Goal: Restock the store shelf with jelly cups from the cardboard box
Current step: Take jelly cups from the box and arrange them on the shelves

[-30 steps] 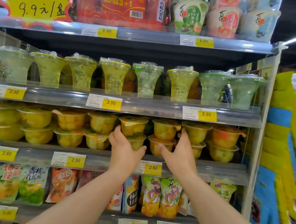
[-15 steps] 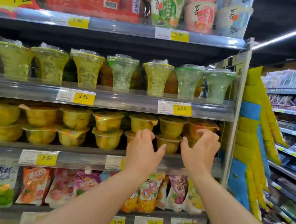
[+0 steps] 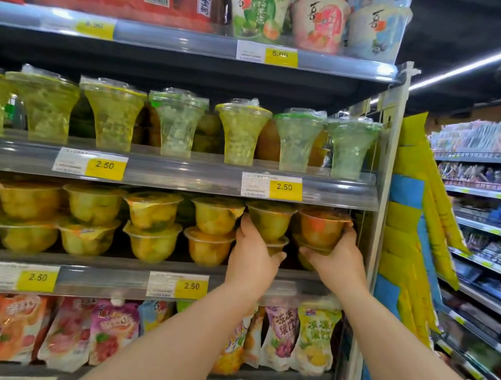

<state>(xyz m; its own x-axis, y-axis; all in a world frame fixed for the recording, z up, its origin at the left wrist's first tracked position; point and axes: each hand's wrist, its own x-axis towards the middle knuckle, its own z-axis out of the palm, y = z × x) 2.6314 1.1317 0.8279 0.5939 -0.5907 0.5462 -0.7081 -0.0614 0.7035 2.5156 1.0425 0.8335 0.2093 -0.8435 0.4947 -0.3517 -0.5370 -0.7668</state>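
Observation:
Stacked jelly cups fill the third shelf (image 3: 122,281) down, two high. My left hand (image 3: 254,259) grips a yellow-green jelly cup (image 3: 269,221) in the upper row near the right end. My right hand (image 3: 334,258) cups an orange jelly cup (image 3: 320,227) at the far right, fingers round its side and base. More yellow cups (image 3: 151,208) run left along the same shelf. The cardboard box is out of view.
Tall green jelly cups (image 3: 241,131) stand on the shelf above. Pouch snacks (image 3: 315,342) hang below. Red tins and large cups sit on the top shelf. The shelf's right upright (image 3: 380,207) is close to my right hand. An aisle with other shelves lies right.
Both hands moved right along the shelf and rose from its front edge to the upper cups at the right end, closing round them. The view shifted right and closer.

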